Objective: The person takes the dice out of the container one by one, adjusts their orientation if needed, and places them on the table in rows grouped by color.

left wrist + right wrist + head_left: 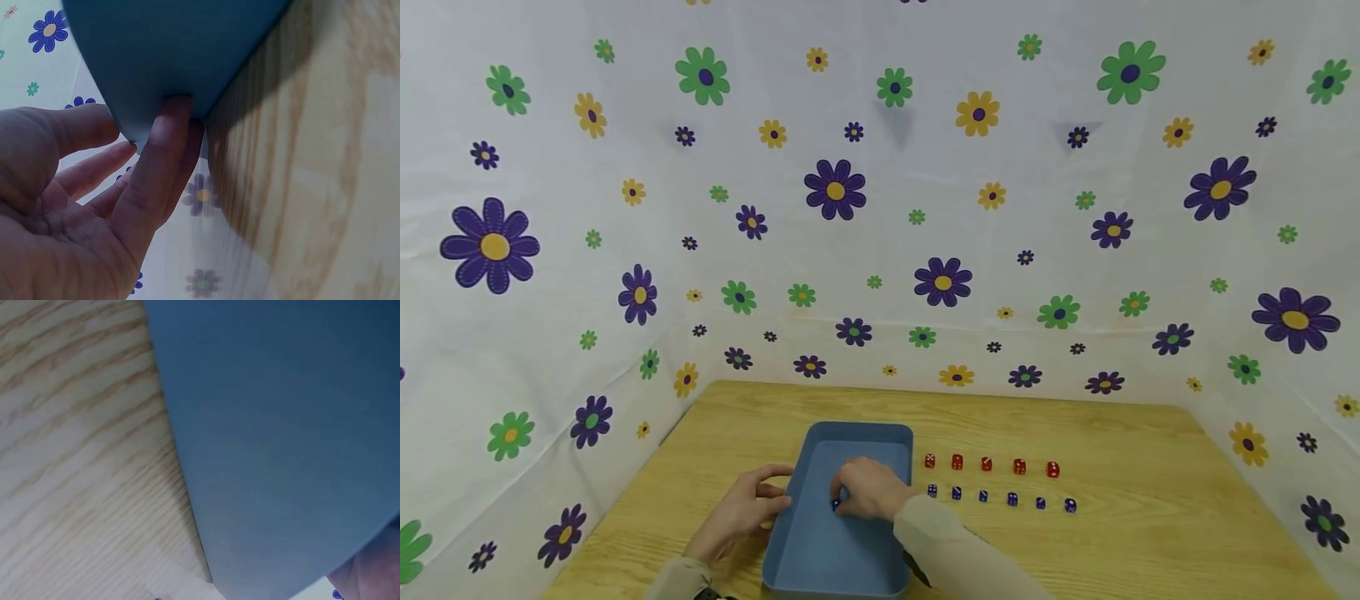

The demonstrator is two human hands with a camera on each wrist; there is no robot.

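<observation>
Bare table (1150, 467) lies open right of the dice rows (992, 479); the blue tray (857, 433) blocks the left.

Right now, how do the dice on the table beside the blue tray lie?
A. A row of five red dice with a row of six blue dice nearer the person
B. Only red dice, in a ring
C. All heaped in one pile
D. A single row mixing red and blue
A: right of the blue tray, five red dice form the far row and six blue dice the near row, on the wooden table.
</observation>
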